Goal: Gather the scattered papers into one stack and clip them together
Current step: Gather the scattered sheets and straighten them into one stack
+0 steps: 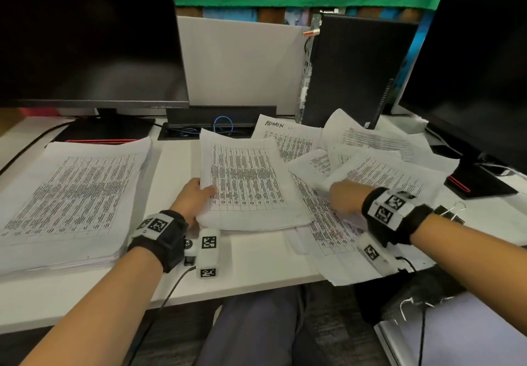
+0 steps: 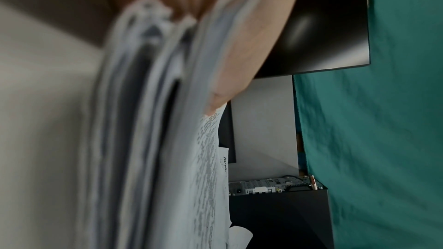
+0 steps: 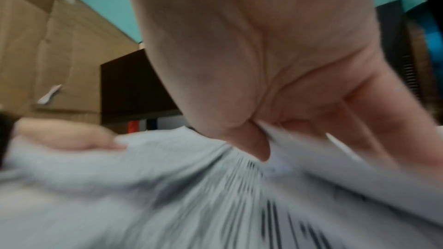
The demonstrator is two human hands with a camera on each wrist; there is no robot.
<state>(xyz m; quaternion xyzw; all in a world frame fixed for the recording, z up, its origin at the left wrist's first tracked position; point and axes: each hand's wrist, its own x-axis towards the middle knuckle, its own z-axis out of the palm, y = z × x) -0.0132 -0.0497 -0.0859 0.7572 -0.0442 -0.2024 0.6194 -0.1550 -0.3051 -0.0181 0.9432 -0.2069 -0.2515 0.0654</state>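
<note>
A small stack of printed sheets (image 1: 251,189) lies at the desk's middle. My left hand (image 1: 204,191) grips its left edge, thumb on top and fingers underneath; in the left wrist view the thumb (image 2: 239,54) presses on the sheets' blurred edges (image 2: 143,120). Loose printed papers (image 1: 370,143) are scattered to the right, overlapping one another. My right hand (image 1: 336,193) reaches into them, and the right wrist view shows its thumb and fingers (image 3: 261,139) pinching a sheet (image 3: 311,167). A black binder clip (image 1: 453,212) lies on the papers just behind my right wrist.
A thick separate pile of printed pages (image 1: 71,194) lies at the left. Dark monitors stand at back left (image 1: 85,37) and right (image 1: 470,80), with a black computer tower (image 1: 350,72) between them. The desk's front edge (image 1: 256,291) is near my lap.
</note>
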